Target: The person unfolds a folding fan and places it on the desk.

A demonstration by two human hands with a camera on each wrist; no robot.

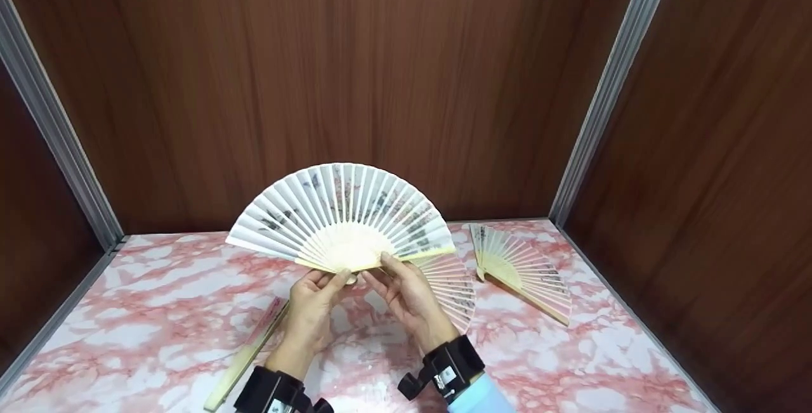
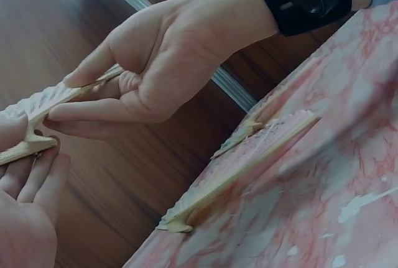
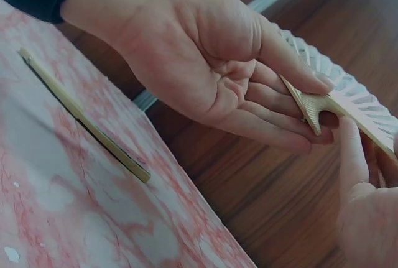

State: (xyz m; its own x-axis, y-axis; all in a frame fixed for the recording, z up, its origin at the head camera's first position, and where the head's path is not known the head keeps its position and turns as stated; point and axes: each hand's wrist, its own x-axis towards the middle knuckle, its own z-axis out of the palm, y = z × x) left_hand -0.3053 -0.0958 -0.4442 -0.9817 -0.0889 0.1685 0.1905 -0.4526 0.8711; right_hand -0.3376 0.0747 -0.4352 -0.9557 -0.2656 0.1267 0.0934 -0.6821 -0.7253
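Both hands hold a spread white folding fan [image 1: 346,207] with a floral print and pale wooden ribs, raised above the table. My left hand [image 1: 311,311] pinches the pale base near the pivot, its thumb on the near side. To the right of it, my right hand [image 1: 412,305] pinches the lower edge at the right outer rib, thumb on top and fingers behind. In the left wrist view the right hand [image 2: 168,63] grips the rib stick; the right wrist view has the left hand [image 3: 193,56] at the fan's notched base end.
A folded fan [image 1: 244,359] lies on the table left of the left hand. A spread pink fan [image 1: 453,289] lies partly behind the right hand, and another spread fan [image 1: 520,273] lies farther right. Brown wood-grain panels [image 1: 380,83] enclose the pink-and-white marbled table [image 1: 152,311].
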